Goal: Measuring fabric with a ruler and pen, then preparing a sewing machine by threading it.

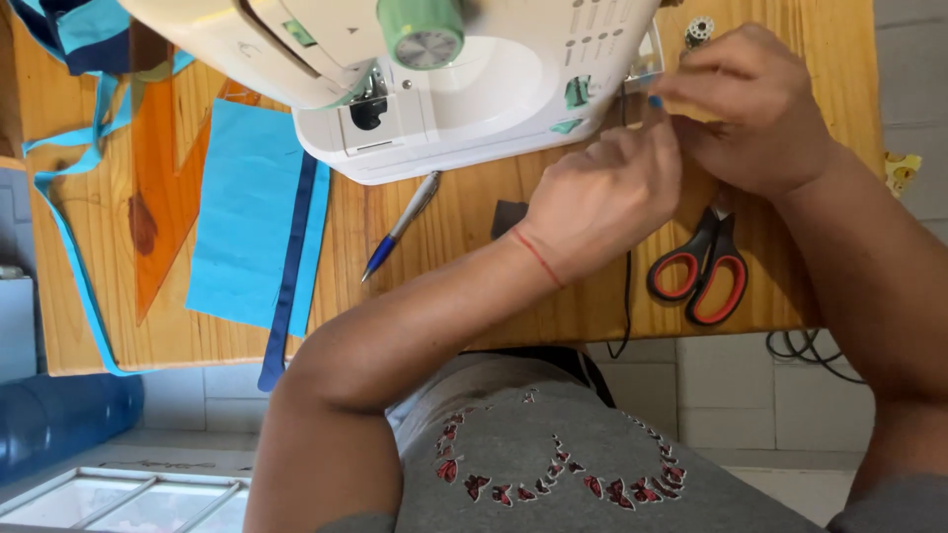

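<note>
1 white sewing machine [464,89] stands at the far edge of 1 wooden table [454,286], with 1 green handwheel [422,32] facing up toward the camera and 2 small green patches on its white side near the right end. 2 bare hands meet at the right end of the machine: the left hand [602,197], with 1 thin red string round the wrist, has its fingers curled and pressed up against the right hand [755,109], whose fingertips pinch together on something small with a bit of blue showing at the tips; what it is cannot be told, and whether the left fingers grip anything is hidden. 1 small metal bobbin [700,30] sits on the table just beyond the right hand. 1 pair of scissors [703,271] with black and red handles lies closed on the table just below the right wrist. 1 silver pen with a blue tip [400,225] lies slanted in front of the machine. to the left lie 1 light blue fabric piece [247,212], 1 dark blue strip [289,266] across it, and 1 orange transparent set square [163,197] beside it. 1 small dark grey patch [508,217] lies beside the left hand.
</note>
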